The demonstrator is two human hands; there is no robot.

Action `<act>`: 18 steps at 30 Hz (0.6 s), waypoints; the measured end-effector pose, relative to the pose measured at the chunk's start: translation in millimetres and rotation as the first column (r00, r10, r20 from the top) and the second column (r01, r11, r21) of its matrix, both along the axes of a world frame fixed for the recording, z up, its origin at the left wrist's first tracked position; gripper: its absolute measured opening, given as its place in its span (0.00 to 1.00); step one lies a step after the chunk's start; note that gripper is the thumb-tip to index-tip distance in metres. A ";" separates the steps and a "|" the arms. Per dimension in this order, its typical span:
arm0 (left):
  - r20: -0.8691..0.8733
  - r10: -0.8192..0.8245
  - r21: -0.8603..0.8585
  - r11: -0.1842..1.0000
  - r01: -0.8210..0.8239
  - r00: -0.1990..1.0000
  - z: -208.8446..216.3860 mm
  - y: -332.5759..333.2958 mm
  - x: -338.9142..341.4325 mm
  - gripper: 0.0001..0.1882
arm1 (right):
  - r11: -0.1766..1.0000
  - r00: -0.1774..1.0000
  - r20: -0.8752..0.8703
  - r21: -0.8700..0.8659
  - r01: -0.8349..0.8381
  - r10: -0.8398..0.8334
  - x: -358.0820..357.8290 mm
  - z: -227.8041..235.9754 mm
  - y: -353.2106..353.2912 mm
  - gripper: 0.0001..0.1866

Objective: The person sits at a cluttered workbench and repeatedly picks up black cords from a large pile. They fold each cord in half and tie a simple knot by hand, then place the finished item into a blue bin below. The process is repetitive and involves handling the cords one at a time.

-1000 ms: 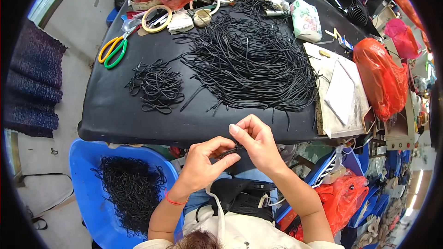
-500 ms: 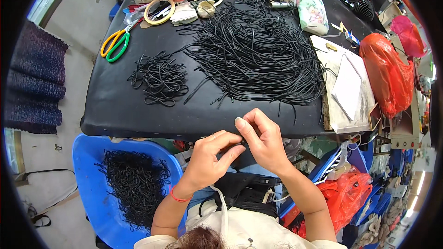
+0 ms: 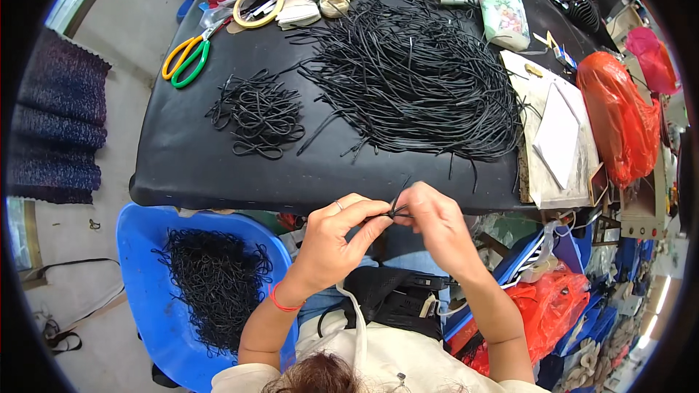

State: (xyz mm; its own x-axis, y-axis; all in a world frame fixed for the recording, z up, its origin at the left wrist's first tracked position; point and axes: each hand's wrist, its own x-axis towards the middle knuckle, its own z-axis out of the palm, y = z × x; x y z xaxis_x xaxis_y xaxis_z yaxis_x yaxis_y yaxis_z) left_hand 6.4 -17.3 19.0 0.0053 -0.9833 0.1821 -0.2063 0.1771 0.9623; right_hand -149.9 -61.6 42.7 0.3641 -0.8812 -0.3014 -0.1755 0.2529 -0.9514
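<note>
Just off the table's front edge, my left hand (image 3: 336, 239) pinches a thin black cord (image 3: 397, 212) between thumb and forefinger. My right hand (image 3: 442, 231) is closed on the same cord, close by on the right. Between the fingertips the cord crosses itself, with one end sticking up; whether it is knotted I cannot tell. Beyond the hands, a large heap of straight black cords (image 3: 422, 87) lies across the table (image 3: 328, 185). A smaller pile of looped cords (image 3: 258, 113) sits to its left.
At lower left, a blue tub (image 3: 135, 276) holds many tangled black cords (image 3: 215, 291). Scissors (image 3: 188, 62) with yellow and green handles and tape rolls (image 3: 258, 7) lie at the back left. A pale board (image 3: 535, 87) and a red plastic bag (image 3: 619, 120) are on the right.
My right hand's fingers have come down and curled in beside the left fingertips. The crossed cord and its upright end now show between the hands. The view has shifted slightly.
</note>
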 end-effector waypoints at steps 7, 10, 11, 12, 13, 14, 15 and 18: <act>-0.395 -0.059 0.360 0.908 0.213 0.917 4.1 4.2 3.0 0.07 | 0.982 1.000 0.014 -0.187 -0.025 0.028 6.2 -3.1 2.4 0.11; -0.567 0.006 0.396 0.879 0.267 0.824 3.6 6.2 -1.9 0.08 | 0.986 0.999 0.041 -0.169 -0.004 0.011 2.9 -11.0 3.9 0.11; -0.591 0.022 0.388 0.884 0.260 0.807 4.9 7.3 -4.1 0.07 | 0.988 0.998 0.057 -0.156 0.005 0.003 1.9 -14.1 4.4 0.11; -0.589 0.042 0.379 0.896 0.230 0.807 6.2 8.8 -6.9 0.07 | 0.982 0.997 0.071 -0.187 0.033 -0.020 2.5 -13.5 4.8 0.11; -0.586 0.062 0.370 0.907 0.199 0.808 7.4 10.4 -10.5 0.07 | 0.974 0.995 0.086 -0.216 0.061 -0.043 4.0 -11.3 4.9 0.11; -0.585 0.082 0.360 0.918 0.168 0.807 7.7 12.0 -14.2 0.07 | 0.965 0.993 0.101 -0.246 0.087 -0.064 6.2 -8.5 5.1 0.12; -0.595 0.114 0.358 0.924 0.135 0.796 6.9 13.1 -17.8 0.06 | 0.965 0.987 0.118 -0.224 0.134 -0.110 10.2 -4.9 4.9 0.12; -0.207 0.128 0.172 0.981 -0.093 0.970 0.7 17.4 -28.2 0.05 | 0.973 0.979 0.111 -0.135 0.185 -0.171 11.6 -2.5 -0.5 0.13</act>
